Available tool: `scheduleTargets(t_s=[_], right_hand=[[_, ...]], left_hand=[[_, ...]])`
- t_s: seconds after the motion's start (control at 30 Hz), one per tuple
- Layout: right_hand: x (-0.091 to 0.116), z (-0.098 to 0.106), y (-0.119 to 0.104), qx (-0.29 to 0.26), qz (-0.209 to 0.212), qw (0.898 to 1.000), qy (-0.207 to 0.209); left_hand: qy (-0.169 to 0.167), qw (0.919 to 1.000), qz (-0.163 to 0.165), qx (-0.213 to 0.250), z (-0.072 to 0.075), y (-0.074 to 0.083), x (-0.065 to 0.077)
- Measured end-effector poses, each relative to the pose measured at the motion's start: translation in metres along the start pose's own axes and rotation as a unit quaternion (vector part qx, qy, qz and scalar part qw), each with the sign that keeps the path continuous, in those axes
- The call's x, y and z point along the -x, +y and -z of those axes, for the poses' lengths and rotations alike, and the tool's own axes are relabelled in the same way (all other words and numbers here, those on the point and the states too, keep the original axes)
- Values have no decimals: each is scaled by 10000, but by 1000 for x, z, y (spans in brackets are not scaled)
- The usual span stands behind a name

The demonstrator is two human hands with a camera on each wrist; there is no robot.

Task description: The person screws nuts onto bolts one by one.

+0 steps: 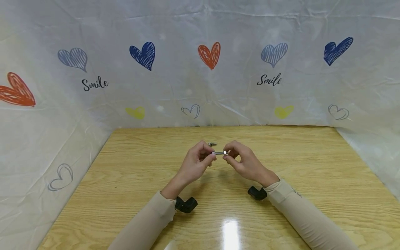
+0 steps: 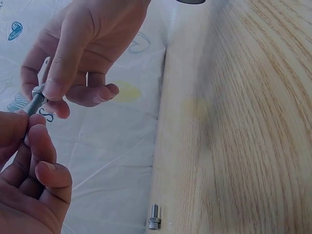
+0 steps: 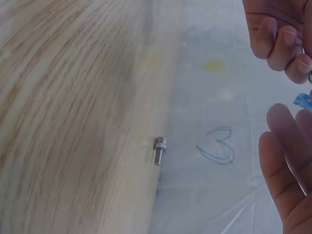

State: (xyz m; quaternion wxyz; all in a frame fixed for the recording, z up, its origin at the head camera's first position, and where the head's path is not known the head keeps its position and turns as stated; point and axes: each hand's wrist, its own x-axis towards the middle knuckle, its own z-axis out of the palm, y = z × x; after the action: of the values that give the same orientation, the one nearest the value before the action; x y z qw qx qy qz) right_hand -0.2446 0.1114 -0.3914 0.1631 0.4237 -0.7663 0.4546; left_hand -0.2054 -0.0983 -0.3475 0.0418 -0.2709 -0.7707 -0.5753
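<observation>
A silver bolt point(image 1: 219, 153) with a nut point(image 1: 225, 153) on it is held level above the table between both hands. The left hand point(image 1: 195, 163) pinches one end between thumb and fingertips. At the nut end, thumb and fingers of the right hand point(image 1: 245, 163) pinch it from the other side. The left wrist view shows the threaded shank point(image 2: 34, 105) between the hands, with the nut point(image 2: 38, 91) against the right thumb; fingers partly cover both ends. The held bolt is mostly out of the right wrist view.
A second bolt with a nut point(image 1: 212, 144) lies on the wooden table point(image 1: 140, 173) just beyond the hands. Behind the table hangs a white sheet point(image 1: 175, 86) printed with hearts. Black wrist devices point(image 1: 187, 205) sit below both hands.
</observation>
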Motion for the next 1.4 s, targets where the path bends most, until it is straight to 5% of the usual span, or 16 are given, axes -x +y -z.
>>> scheduleTargets(t_s=[0.37, 0.57, 0.8, 0.93, 1.4], right_hand=[[-2, 0, 5, 192, 161, 9997, -37], [2, 1, 3, 108, -122, 9998, -134], [-6, 8, -33, -18, -124, 9999, -49], [-7, 9, -35, -65, 21, 10000, -67], [-1, 0, 4, 138, 268, 9995, -57]], left_hand=[[-70, 10000, -32, 52, -1, -1, 0], [-49, 10000, -26, 41, -1, 0, 0], [1, 10000, 14, 3, -1, -1, 0], [5, 10000, 13, 32, -1, -1, 0], [-73, 9999, 73, -97, -3, 3, 0]])
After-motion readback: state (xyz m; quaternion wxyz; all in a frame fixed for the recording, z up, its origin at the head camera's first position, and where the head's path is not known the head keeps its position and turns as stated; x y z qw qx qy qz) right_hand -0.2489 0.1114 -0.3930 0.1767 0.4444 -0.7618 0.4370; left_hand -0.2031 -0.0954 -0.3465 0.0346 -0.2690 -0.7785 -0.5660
